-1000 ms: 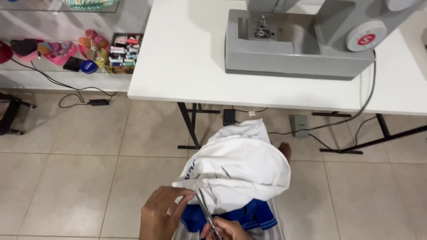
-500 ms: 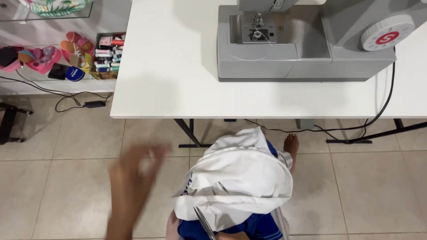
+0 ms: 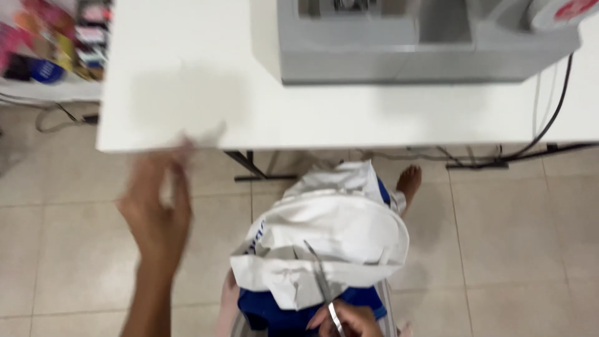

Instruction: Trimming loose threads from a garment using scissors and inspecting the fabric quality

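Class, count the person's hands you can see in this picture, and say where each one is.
2. The left hand is raised, blurred, by the white table's front edge. The right hand holds scissors at the bottom edge.

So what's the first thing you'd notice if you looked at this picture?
Probably the bundle of white cloth piled on the person's lap in the middle, with the scissors lying across it, held by the right hand at the bottom edge. Next, the blurred left hand raised over the tiled floor near the corner of the white table. The big grey sewing machine sits up on that table.
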